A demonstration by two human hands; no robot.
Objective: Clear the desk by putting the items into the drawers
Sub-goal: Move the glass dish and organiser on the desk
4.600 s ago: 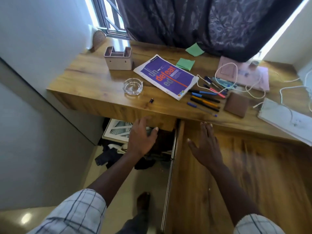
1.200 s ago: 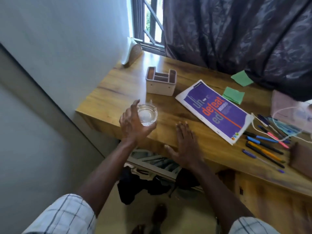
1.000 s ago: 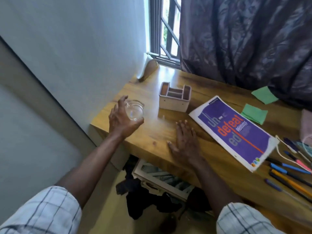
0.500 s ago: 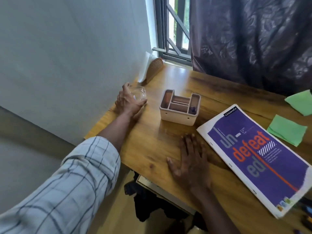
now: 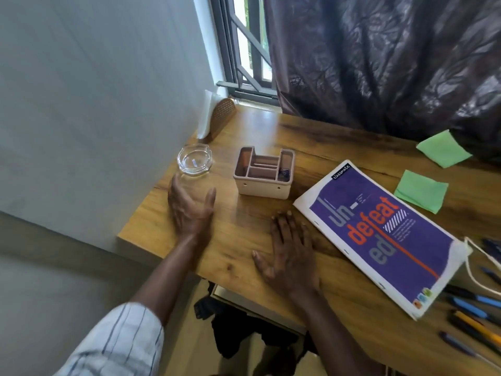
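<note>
I see left hand (image 5: 189, 210) empty, fingers relaxed, just below glass ashtray (image 5: 194, 160). Right hand (image 5: 291, 253) flat on desk (image 5: 238, 232). Organizer (image 5: 264, 173) between ashtray and notebook (image 5: 379, 234); pens (image 5: 473, 302) lower right.

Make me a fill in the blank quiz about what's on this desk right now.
1. The glass ashtray stands to the ___ of the beige organizer.
2. The right hand lies flat on the ___.
3. The notebook cover is mostly ___.
4. ___ green sticky notes lie near the curtain.
Missing words: left; desk; purple; two.
</note>
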